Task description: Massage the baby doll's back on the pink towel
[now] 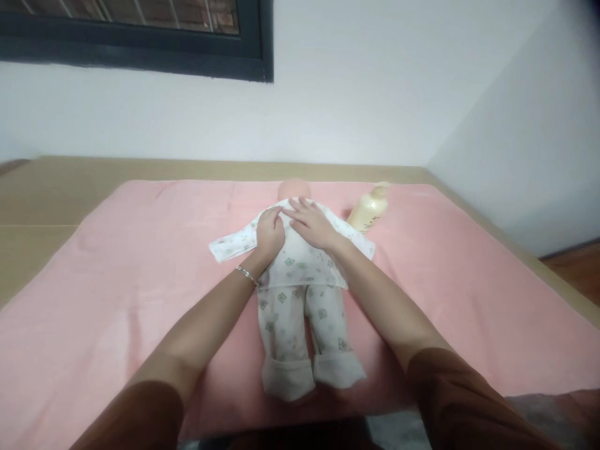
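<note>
A baby doll lies stretched out on a pink blanket, its bare head [295,187] pointing away from me. It wears a white long-sleeved shirt [302,265] with small green prints and matching trousers [284,319] with turned-up cuffs. My left hand [270,234] rests at the upper part of the shirt, its fingers close together and bent over the cloth near the neckline; its fingertips are partly hidden. Beside it my right hand [312,224] lies flat on the shirt's upper front or back, fingers spread. Which side of the doll faces up I cannot tell.
A pale yellow pump bottle [370,209] leans or lies at the doll's right-hand sleeve. The pink blanket [140,269] covers most of a tan surface [75,181]. White walls rise behind and at the right, with a dark-framed window [255,50] at the upper left.
</note>
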Demonstrator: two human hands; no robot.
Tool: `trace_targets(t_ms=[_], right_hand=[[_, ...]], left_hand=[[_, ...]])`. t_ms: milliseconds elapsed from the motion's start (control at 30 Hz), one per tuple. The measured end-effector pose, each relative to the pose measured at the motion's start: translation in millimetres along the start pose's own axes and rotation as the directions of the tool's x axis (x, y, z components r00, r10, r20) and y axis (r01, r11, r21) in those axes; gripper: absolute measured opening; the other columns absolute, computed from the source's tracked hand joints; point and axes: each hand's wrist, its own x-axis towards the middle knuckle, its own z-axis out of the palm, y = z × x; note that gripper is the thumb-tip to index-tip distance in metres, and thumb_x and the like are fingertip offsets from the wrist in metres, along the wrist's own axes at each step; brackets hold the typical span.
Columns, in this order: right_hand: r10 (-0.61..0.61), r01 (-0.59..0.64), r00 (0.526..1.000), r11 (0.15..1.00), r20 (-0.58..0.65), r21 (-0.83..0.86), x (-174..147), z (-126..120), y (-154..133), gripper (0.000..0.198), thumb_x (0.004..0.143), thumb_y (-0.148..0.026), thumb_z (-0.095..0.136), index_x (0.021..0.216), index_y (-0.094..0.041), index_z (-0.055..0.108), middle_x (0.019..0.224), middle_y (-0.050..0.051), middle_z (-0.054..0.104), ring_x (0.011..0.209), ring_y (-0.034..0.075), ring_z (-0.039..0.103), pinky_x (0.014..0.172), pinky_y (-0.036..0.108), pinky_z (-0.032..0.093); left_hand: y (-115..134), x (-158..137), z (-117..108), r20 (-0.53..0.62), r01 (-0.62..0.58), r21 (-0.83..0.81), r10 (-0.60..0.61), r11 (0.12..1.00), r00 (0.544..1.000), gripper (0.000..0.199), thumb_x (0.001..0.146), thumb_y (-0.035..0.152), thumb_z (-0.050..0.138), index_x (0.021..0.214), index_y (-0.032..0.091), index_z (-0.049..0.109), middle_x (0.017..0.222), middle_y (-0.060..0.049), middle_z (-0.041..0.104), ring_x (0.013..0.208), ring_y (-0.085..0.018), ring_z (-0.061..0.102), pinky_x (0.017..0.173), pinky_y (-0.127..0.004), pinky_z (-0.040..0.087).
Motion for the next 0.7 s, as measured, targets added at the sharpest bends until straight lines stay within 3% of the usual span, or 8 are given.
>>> trace_targets(t_ms=[100,233,367,467,567,700], right_hand=[[0.136,-0.137,0.99,0.99,-0.022,-0.022,-1,-4,2,0.06,0.103,-0.041,0.032,0.158,-0.016,0.035,0.169,0.011,0.021,0.158,0.03,0.018,0.128,0.056,0.016],[0.276,-0.277,0.961,0.947,-0.028,-0.161,-12,-3,-24,0.067,0.103,-0.038,0.032,0.158,-0.001,0.027,0.163,0.025,0.028,0.154,0.037,0.026,0.125,0.055,0.023],[0.053,-0.049,0.999,0.97,0.012,-0.237,-20,5,-49,0.061,0.1,-0.028,0.035,0.156,-0.005,0.036,0.165,0.019,0.028,0.156,0.037,0.02,0.128,0.055,0.017],[-0.038,0.046,0.998,0.985,0.056,-0.164,-14,4,-40,0.058,0.098,-0.025,0.034,0.154,-0.012,0.042,0.166,0.009,0.031,0.157,0.031,0.02,0.13,0.054,0.013],[0.033,-0.031,0.999,0.997,0.029,-0.07,-4,-1,-17,0.056,0.1,-0.029,0.031,0.154,-0.022,0.042,0.167,0.003,0.028,0.158,0.029,0.019,0.129,0.055,0.015],[0.191,-0.194,0.98,0.98,-0.052,-0.05,1,-1,-3,0.061,0.101,-0.038,0.031,0.157,-0.014,0.035,0.168,0.012,0.023,0.156,0.031,0.023,0.127,0.053,0.019]], left_hand=[[-1,0,1,0.006,0.015,0.004,-0.015,1.0,1.0,0.041,0.092,0.017,0.039,0.118,0.016,0.069,0.13,-0.01,0.069,0.126,-0.023,0.061,0.118,-0.043,0.044],[-1,1,1,0.002,0.029,0.008,-0.029,1.0,1.0,0.042,0.091,0.017,0.038,0.118,0.016,0.07,0.129,-0.01,0.07,0.126,-0.023,0.061,0.118,-0.043,0.045],[-1,2,0,0.003,0.04,0.024,-0.04,0.999,0.999,0.042,0.089,0.017,0.039,0.117,0.017,0.07,0.127,-0.009,0.07,0.123,-0.024,0.062,0.115,-0.044,0.047],[-1,2,0,0.008,0.012,0.027,-0.012,1.0,1.0,0.042,0.088,0.016,0.038,0.117,0.018,0.07,0.126,-0.008,0.071,0.121,-0.023,0.063,0.114,-0.044,0.048],[0,2,0,0.007,0.017,0.031,-0.017,0.999,1.0,0.043,0.09,0.016,0.037,0.118,0.018,0.069,0.127,-0.009,0.07,0.123,-0.023,0.062,0.115,-0.044,0.047],[0,2,1,0.009,0.038,0.014,-0.038,0.999,0.999,0.043,0.09,0.017,0.038,0.119,0.017,0.07,0.129,-0.01,0.07,0.126,-0.024,0.061,0.117,-0.046,0.045]])
